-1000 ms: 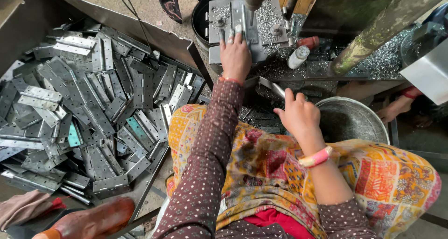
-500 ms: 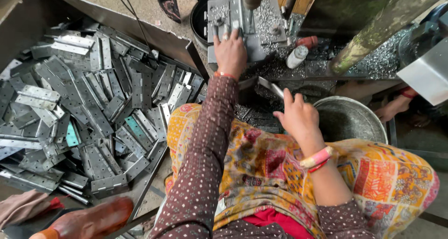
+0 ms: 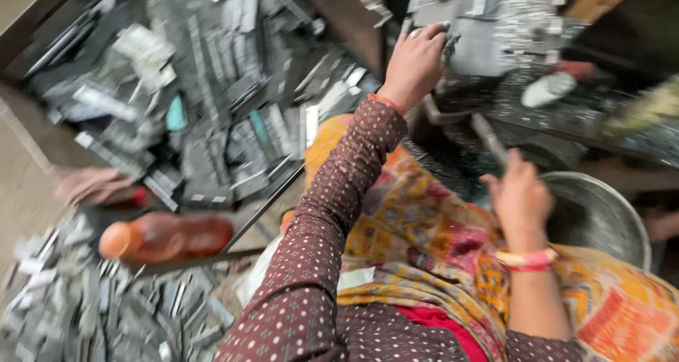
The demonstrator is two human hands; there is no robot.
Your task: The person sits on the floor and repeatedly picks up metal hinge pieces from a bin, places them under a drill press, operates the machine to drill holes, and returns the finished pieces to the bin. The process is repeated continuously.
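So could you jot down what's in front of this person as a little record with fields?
Left hand: raised, resting on the grey metal machine
Right hand: fingers closed on a thin metal strip
Below right hand: round metal bowl
Left side: heap of flat metal pieces
Near lap: orange bottle, lying down
Image: blurred

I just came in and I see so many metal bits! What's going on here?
A seated person is working at a grey metal machine. Their left hand reaches up and rests on it. Their right hand holds a thin metal piece just above a round metal bowl. To the left, a big heap of flat grey metal parts fills a tray. The picture is blurry, so finer details are hard to tell.
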